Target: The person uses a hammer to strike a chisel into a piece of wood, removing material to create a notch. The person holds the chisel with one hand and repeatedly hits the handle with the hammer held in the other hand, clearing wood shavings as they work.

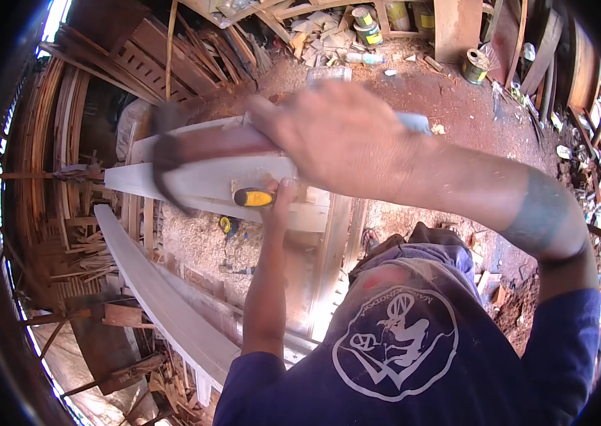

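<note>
My right hand [346, 135], blurred by motion, grips a hammer [226, 144] by its brown handle. The dark hammer head, with a curved claw, hangs over the pale wooden board [124, 177]. Lower down, my left hand [282, 197] is closed around a chisel; its yellow and black handle [254, 197] stands up out of the fist, end toward me. The chisel's blade is hidden beneath the hand. A gap separates the hammer head from the chisel handle.
A long curved wooden piece [155, 280] slants at the lower left. Wood shavings [194, 238] cover the ground below, where a yellow and black tool [226, 225] lies. Planks [66, 135] lean at the left; tins [368, 32] stand at the back among scraps.
</note>
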Motion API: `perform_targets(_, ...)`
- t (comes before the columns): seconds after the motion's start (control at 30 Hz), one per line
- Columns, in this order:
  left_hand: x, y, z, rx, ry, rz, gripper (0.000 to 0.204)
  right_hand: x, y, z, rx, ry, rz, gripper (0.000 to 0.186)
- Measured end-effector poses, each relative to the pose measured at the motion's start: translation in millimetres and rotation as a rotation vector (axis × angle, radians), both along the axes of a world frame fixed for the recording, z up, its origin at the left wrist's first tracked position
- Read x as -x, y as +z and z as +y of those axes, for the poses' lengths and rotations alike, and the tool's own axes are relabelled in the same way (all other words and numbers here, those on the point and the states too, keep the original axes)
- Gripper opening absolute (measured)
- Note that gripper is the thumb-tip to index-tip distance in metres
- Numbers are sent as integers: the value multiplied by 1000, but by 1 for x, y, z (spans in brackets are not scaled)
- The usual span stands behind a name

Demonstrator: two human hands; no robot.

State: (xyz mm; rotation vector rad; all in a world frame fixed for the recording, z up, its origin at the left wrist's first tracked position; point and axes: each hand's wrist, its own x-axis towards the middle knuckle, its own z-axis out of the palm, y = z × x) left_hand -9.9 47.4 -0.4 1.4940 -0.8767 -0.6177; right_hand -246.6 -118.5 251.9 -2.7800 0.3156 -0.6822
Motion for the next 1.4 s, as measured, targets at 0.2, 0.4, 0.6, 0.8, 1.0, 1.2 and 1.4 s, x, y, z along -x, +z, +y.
perform_targets(0.2, 18, 13, -1, 132, 140, -316, 5, 3, 0, 16, -131, 73, -108, 29)
perform_targets(0.4, 20, 15, 9, -40, 141, -16, 29, 27, -69, 16, -269, -18, 170, 23)
perform_targets(0.6, 0, 25, -1, 79, -20, -16, 30, 59, -69, -7, -758, -320, 66, 15)
perform_targets(0.8, 6, 85, -49, 171, -156, 264, 38, 79, -68, -10, -666, -372, -119, 16)
perform_targets(1.0, 15, 47, -24, 108, -40, 116, 36, 68, -80, -6, -676, -344, -105, 17)
perform_targets(1.2, 10, 28, -17, 86, 27, -67, 34, 47, -55, -5, -473, -227, 7, 19)
perform_targets(1.4, 5, 15, -26, 265, 203, -451, 21, 24, 0, 12, -248, 1, -244, 35)
